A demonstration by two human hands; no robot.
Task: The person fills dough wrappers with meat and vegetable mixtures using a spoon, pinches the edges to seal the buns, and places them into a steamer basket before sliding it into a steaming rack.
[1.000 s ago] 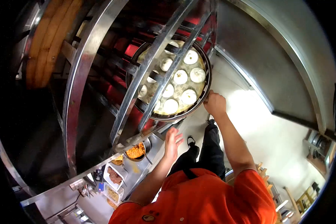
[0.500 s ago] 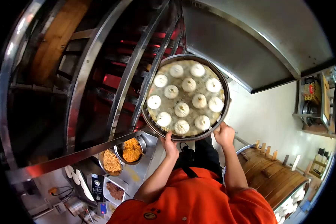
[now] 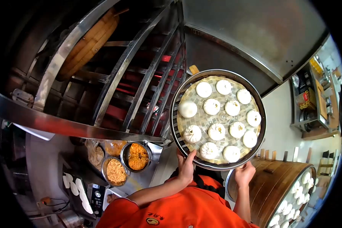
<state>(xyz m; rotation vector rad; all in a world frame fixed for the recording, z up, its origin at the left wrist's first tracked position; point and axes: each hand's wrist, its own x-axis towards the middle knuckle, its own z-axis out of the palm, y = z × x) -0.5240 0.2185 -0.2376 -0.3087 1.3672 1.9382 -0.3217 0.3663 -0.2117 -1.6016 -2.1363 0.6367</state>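
Round tray [image 3: 216, 166] in front of the wearer, clear of the metal rack [image 3: 120, 72], which stands to its left. On its woven mat [image 3: 223, 118] I count thirteen white buns [image 3: 216, 131], spaced apart, their tops pleated where I can make them out. Both hands are closed on the near rim, well apart from each other: the left hand [image 3: 186, 167] with its thumb against the tray's outer wall, the right hand [image 3: 244, 174] farther along the same edge. The tray hides most of the fingers, so I cannot fairly tell how far they curl beneath it. Lower left, I see a metal desk [image 3: 140, 180] with a bowl of deep-orange filling [image 3: 136, 156] beside one of paler filling [image 3: 116, 171]. Lower right, near the right arm, lies a wooden steamer [image 3: 270, 182], with small white pieces [image 3: 300, 190] showing at its end.
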